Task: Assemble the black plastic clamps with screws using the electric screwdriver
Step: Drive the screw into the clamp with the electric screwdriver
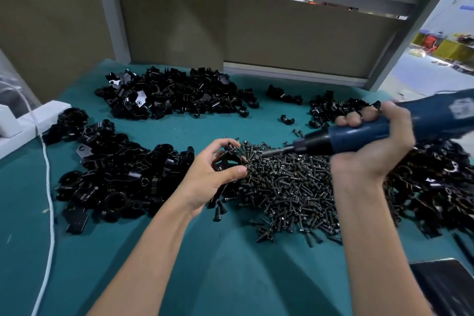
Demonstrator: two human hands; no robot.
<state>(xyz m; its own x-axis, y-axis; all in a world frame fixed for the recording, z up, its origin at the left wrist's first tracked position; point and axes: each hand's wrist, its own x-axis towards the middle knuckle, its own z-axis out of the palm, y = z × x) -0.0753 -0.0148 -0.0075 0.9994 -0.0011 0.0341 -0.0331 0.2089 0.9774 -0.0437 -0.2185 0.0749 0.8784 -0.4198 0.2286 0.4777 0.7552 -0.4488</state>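
1. On the teal desk (pixel 225 269) I count one wide pile of dark screws (pixel 289 187) in the middle and three big heaps of black clamp parts: a back heap (pixel 166 96), a left heap (pixel 110 174) and a right heap (pixel 436 182). Two small clusters and one lone piece (pixel 287 119) lie at the back right.
2. One clamp (pixel 229 159), glossy black and ring-shaped with a screw at its top, is held over the pile's left edge.
3. One left hand (pixel 213 174), palm turned inward, has its fingers (pixel 233 173) curled round that clamp.
4. One right hand (pixel 372 146) wraps the single blue screwdriver (pixel 354 134), fingers closed round its barrel. The bit points left, its tip near the clamp, and blur hides whether they touch.
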